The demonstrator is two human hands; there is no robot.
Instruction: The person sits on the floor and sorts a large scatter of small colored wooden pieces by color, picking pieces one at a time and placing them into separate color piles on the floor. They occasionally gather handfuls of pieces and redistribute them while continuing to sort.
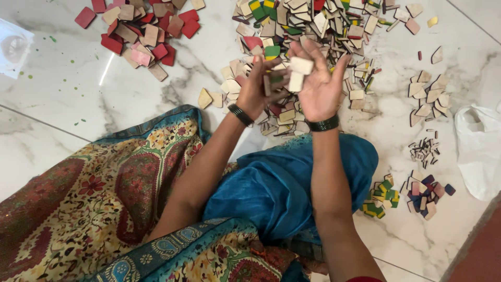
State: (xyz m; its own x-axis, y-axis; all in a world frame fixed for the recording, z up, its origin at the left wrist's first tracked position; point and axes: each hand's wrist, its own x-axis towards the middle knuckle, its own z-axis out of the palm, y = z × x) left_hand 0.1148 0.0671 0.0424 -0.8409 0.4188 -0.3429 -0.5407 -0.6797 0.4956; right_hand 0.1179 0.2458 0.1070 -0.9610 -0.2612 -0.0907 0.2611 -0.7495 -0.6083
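Both hands are up over the big mixed pile of flat wooden pieces (313, 31) on the white marble floor (62, 104). Right hand (319, 83) is spread open, palm up, with pale square wooden tiles (299, 72) lying on its fingers. Left hand (255, 86) is curled round a stack of pieces.

The floor (62, 99) is glossy white marble-look tile with grey veins, mirroring a light. The puzzle pieces (313, 26) look like thin matt wood, some bare, some painted. The red pieces (141, 31) have a flat painted finish. The bag (477, 151) is thin, crinkled white plastic. The patterned cloth (94, 198) looks soft, woven.
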